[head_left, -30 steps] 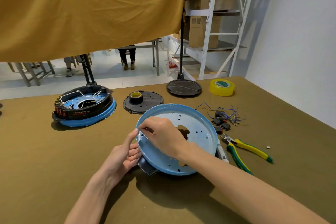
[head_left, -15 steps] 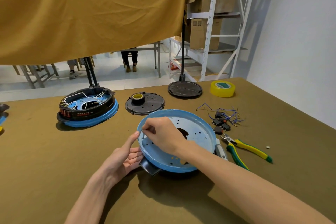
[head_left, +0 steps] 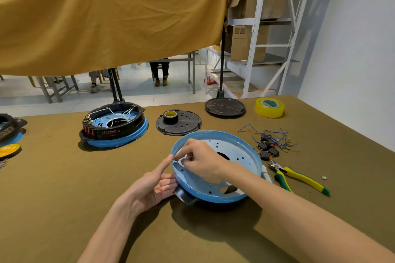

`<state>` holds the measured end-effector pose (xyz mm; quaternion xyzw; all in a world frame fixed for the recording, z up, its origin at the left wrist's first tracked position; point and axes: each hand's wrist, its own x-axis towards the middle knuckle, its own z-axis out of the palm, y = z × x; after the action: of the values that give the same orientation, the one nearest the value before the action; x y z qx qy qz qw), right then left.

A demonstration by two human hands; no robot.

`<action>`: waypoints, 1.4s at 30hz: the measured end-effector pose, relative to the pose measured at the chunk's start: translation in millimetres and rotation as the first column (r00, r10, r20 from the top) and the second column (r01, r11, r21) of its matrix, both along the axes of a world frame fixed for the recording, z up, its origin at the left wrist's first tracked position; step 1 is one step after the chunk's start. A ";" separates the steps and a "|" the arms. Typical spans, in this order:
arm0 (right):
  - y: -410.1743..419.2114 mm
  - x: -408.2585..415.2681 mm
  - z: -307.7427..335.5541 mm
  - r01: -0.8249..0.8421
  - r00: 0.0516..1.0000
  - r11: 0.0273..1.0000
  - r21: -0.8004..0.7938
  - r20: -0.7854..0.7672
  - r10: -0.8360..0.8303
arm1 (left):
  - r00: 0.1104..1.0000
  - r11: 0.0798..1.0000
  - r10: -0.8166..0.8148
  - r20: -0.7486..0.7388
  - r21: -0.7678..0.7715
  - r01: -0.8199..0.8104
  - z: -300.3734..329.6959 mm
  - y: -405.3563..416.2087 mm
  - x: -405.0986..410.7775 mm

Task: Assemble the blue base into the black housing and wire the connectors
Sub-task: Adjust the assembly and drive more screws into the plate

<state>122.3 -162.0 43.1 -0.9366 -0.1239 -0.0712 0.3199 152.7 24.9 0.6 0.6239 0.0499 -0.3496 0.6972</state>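
Both hands work at the blue base, which sits tilted on the black housing at the counter's near middle. Left hand lies open against the base's left outer wall, thumb up at the rim, gripping nothing. Right hand reaches inside with fingertips pinched at the left inner rim; what they pinch is too small to tell.

One assembled unit with white wires stands far left, well apart. Two black discs: the perforated disc carrying one small tape roll, and the plain disc behind it. One yellow tape roll sits near the far edge. One heap of connectors with blue wires lies right of the base, one pair of pliers just beside it.

Olive cloth covers the counter, bare in front and at left. A mustard drape hangs above; white shelving holds cardboard boxes.
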 end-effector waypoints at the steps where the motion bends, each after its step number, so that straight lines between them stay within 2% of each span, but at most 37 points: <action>1: -2.1 1.4 1.2 0.019 1.000 0.999 0.029 -0.026 -0.019 | 1.000 1.000 0.004 0.003 -0.002 -0.004 0.0 -1.1 -1.0; 5: 0.4 6.3 3.9 0.045 0.997 0.996 0.075 -0.071 -0.040 | 1.000 0.999 0.017 -0.001 -0.028 -0.017 -0.2 -1.4 -2.9; 8: 2.0 10.2 6.1 0.078 0.992 0.996 0.052 -0.098 -0.073 | 1.000 1.000 0.014 0.020 -0.019 -0.014 -1.9 -0.5 -3.1; 17: 5.9 14.0 14.2 -0.012 0.993 0.999 -0.046 -0.115 0.006 | 0.999 0.999 0.035 0.036 0.007 -0.036 -4.2 -1.9 -3.2; 24: 6.9 19.2 14.8 0.077 0.985 0.994 -0.079 -0.150 -0.088 | 0.999 0.999 0.033 0.035 -0.009 -0.033 -8.1 -2.8 -1.1; 36: 4.4 16.5 17.0 -0.010 0.987 0.985 -0.175 -0.159 -0.018 | 0.998 0.999 0.037 0.060 0.010 -0.038 -10.0 -2.2 -0.9; 40: 4.4 17.0 20.8 -0.050 0.989 0.990 -0.134 -0.146 0.030 | 0.997 0.999 0.041 0.071 0.024 -0.043 -8.6 -3.0 -1.8; 42: 6.3 18.0 20.8 -0.049 0.990 0.980 -0.191 -0.140 0.022 | 0.996 0.999 0.039 0.075 0.028 -0.041 -8.5 -2.9 -2.4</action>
<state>140.3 -155.6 64.0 -0.9636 -0.1248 0.0118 0.2363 150.3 22.0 -7.9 0.6456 0.0414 -0.3112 0.6962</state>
